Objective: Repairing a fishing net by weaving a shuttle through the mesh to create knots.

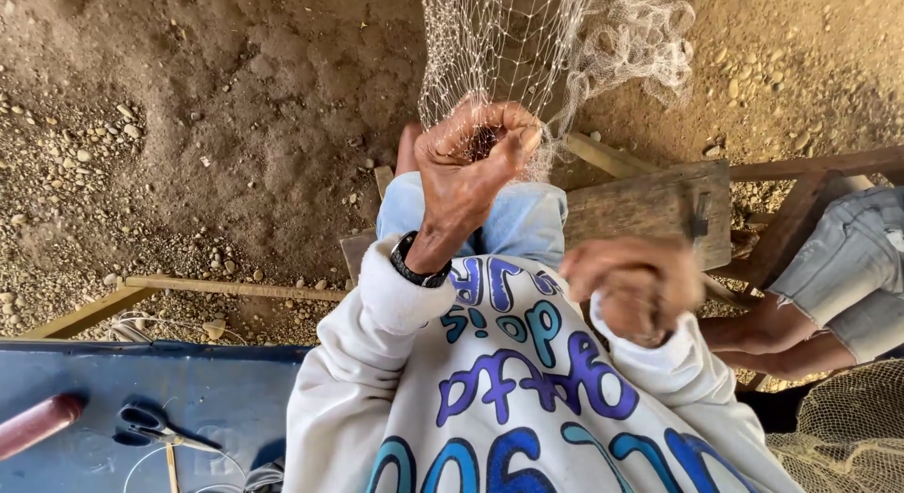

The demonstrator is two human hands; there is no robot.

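Left hand: the left hand [471, 163] is curling its fingers into the mesh of the fishing net [527, 50], pinching a bunch of it just above the knees; a black wristwatch [417, 264] is sitting on that wrist
Right hand: the right hand [633, 288] is closing into a loose fist nearer the body, blurred; whether it is gripping a strand or a tool I cannot tell
Net: one pale net is hanging from the far top edge of the view down to the left hand, its right part bunching into a loose gather; a second, darker net [847, 427] is lying at the near right corner
Edges: the wooden bench [650, 206] is ending at a straight right edge just beside another person's leg [829, 286]; the blue tabletop [217, 389] is running its far edge across the near left
Open room: bare dirt ground [235, 107] with pebbles is lying open to the far left; the right side is crowding with bench, wooden frame and the other person
Counts: two hands at work; two nets; one pair of scissors [151, 427] on the blue tabletop; one reddish rod [38, 425] at the near left edge; one wristwatch
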